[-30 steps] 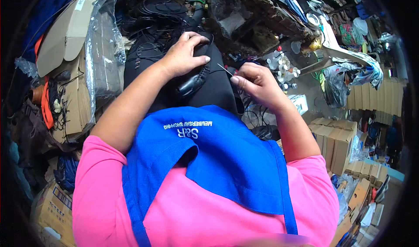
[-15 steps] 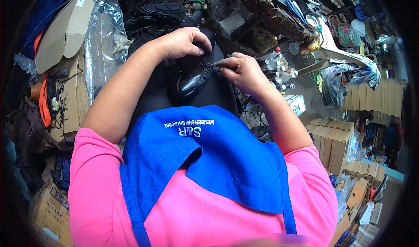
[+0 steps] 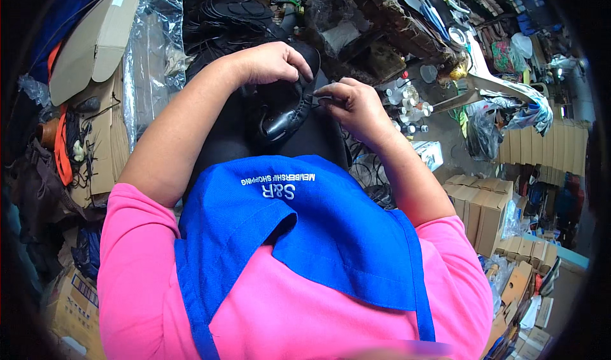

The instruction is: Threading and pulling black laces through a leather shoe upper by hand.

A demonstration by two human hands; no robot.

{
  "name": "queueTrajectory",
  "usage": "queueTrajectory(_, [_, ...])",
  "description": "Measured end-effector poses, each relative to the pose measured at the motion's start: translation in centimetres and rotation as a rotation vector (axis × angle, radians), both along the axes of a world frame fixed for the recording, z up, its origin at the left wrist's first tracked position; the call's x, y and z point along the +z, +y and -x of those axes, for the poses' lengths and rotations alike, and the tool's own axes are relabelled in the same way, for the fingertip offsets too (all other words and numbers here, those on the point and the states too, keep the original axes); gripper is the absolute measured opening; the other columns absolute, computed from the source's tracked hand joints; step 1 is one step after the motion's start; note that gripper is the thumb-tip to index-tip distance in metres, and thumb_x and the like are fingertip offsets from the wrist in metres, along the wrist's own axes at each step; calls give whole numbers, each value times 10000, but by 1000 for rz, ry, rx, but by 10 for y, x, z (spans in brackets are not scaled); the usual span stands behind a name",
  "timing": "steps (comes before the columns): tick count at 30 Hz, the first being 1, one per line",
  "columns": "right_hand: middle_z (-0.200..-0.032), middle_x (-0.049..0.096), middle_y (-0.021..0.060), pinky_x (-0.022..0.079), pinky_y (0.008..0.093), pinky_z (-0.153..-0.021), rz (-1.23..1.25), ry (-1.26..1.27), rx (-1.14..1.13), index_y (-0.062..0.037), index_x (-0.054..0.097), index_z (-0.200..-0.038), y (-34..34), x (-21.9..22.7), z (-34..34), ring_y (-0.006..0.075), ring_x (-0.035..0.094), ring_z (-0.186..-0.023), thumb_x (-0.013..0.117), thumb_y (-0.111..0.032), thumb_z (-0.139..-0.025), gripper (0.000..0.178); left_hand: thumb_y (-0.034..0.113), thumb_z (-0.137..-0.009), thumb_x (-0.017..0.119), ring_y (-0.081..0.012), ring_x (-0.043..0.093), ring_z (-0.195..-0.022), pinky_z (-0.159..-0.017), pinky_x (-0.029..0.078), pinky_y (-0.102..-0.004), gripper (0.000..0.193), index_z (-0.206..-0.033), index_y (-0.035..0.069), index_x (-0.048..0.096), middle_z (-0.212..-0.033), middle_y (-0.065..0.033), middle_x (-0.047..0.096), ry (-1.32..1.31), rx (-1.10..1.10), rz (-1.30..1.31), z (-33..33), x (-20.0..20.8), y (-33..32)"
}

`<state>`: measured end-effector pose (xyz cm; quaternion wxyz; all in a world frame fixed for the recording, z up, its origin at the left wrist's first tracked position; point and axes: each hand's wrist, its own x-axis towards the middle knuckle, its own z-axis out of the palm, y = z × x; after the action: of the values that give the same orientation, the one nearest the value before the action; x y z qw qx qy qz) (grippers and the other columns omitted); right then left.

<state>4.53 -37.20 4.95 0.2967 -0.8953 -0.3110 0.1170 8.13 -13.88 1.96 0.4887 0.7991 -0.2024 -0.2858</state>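
Note:
A black shoe with a glossy toe lies over my lap, its toe pointing toward me. Stitch-like marks run along its right edge, where a dark strip stands up. My left hand reaches over the shoe's far part, with bent fingers gripping it near that edge. Close to the same edge on the right, my right hand is closed in a pinch. Something thin and dark shows at its fingertips, too small to name. A blue apron covers my front.
Coiled black cord lies beyond my left hand. Several small bottles stand right of my right hand, below a rough wooden bench edge. Clear plastic sheeting and cardboard are at left. Stacked cardboard sits at right.
My left index finger has straightened and shifted slightly right along the shoe's edge. My right hand stays almost in place, pinched. The shoe has moved very slightly right.

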Motion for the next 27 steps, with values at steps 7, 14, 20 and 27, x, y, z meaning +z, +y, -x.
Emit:
queueTrajectory(7, [-820, 599, 113, 500, 353, -710, -51, 7, 2, -102, 701, -965, -4, -13, -6, 290, 616, -788, 685, -81, -750, 217, 96, -697, 567, -231, 572, -1018, -939, 420, -318, 361, -1033, 47, 692, -1029, -136, 635, -41, -15, 4, -2, 1, -3])
queueTrajectory(14, [-767, 576, 91, 479, 335, -669, -105, 15, -2, -100, 703, -962, -5, -17, -3, 233, 595, -743, 683, -97, -781, 183, 110, -709, 584, -243, 566, -1015, -938, 421, -330, 342, -1030, 65, 691, -1019, -122, 617, -60, -45, 17, -3, -2, -2])
queueTrajectory(20, [-793, 579, 105, 492, 350, -697, -44, -34, 41, -105, 706, -955, 2, -14, -6, 261, 604, -773, 686, -107, -769, 186, 142, -784, 645, -244, 537, -1023, -937, 414, -348, 264, -1045, 101, 662, -1015, -98, 559, -162, -108, -79, -5, 1, -4])
queueTrajectory(27, [-844, 527, -7, 429, 243, -732, -190, 420, 63, -113, 702, -1071, -19, -36, -30, 91, 523, -797, 661, -88, -843, 233, 118, -746, 709, -261, 510, -1066, -953, 406, -357, 359, -1098, 124, 639, -1074, -100, 528, -256, -187, -113, -8, -1, -1])
